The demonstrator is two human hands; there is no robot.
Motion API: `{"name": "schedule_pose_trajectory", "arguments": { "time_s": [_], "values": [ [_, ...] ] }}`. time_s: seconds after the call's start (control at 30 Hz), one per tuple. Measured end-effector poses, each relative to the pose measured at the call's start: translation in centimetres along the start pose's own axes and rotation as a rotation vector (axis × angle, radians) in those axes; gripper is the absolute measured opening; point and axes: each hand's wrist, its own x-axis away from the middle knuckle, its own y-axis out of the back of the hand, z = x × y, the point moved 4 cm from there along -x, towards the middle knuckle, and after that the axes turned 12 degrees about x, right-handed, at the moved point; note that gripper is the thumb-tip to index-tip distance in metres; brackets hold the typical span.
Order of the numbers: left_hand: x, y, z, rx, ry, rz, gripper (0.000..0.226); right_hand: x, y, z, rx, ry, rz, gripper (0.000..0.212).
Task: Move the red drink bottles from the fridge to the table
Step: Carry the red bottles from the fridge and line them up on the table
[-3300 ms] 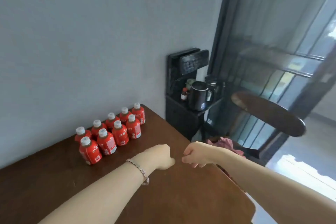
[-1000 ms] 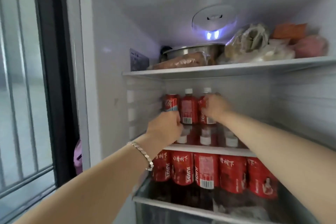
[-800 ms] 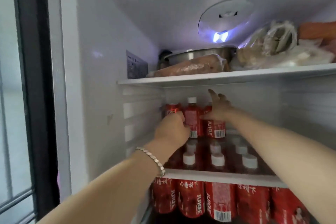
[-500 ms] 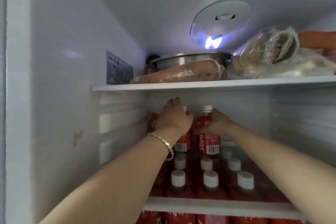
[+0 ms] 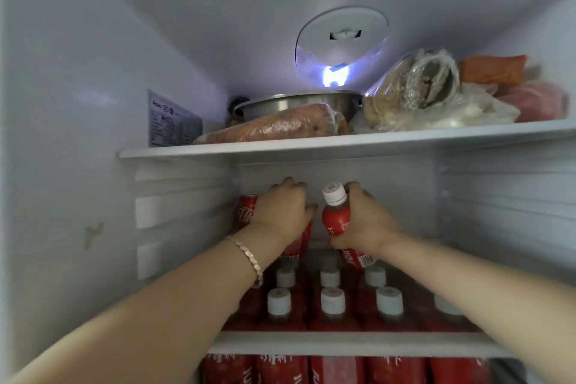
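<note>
Both my hands reach deep into the fridge's middle compartment. My right hand (image 5: pixel 366 224) grips a red drink bottle (image 5: pixel 336 215) with a white cap, tilted to the left and raised above the others. My left hand (image 5: pixel 283 210) wraps round another red bottle (image 5: pixel 300 241), whose cap is hidden behind the hand. A red can (image 5: pixel 246 210) stands just left of that hand. Several more red bottles with white caps (image 5: pixel 332 305) stand in rows on the middle shelf (image 5: pixel 358 343) below my hands.
The upper shelf (image 5: pixel 343 142) carries a steel pan (image 5: pixel 296 103), a wrapped sausage-like roll (image 5: pixel 274 126) and bagged food (image 5: pixel 417 90). More red bottles (image 5: pixel 336 369) fill the level below. The fridge lamp (image 5: pixel 335 75) glows on the back wall.
I left the table and reached into the fridge. Over the last second the view closed in, and my right hand lifted and tilted its bottle off the back row.
</note>
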Motion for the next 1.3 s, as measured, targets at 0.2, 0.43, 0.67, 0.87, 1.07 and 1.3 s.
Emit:
{"name": "schedule_pose_trajectory", "arguments": {
  "time_s": [0.2,0.43,0.67,0.87,1.07,1.3],
  "values": [
    [3.7,3.4,-0.5,-0.11,-0.011,-0.03,0.066,1.8,1.7,-0.7,0.023,-0.059,-0.002,0.089],
    [4.8,9.0,-2.0,-0.17,0.127,0.121,0.065,4.5,1.4,4.2,0.034,0.207,-0.042,0.118],
    [5.5,10.5,-0.4,-0.141,0.072,0.142,0.061,4.8,0.9,8.1,-0.079,0.266,-0.104,0.123],
    [5.7,10.4,0.2,-0.051,-0.053,0.033,0.043,4.9,0.3,8.6,-0.139,0.245,-0.136,0.102],
    [5.1,10.1,-1.3,-0.133,-0.16,0.029,0.034,4.6,0.6,7.8,-0.143,0.3,-0.133,0.083],
    [5.4,9.6,-3.2,-0.439,-0.283,0.264,0.049,6.2,-0.8,7.0,-0.261,0.407,0.029,0.109]
  ]
}}
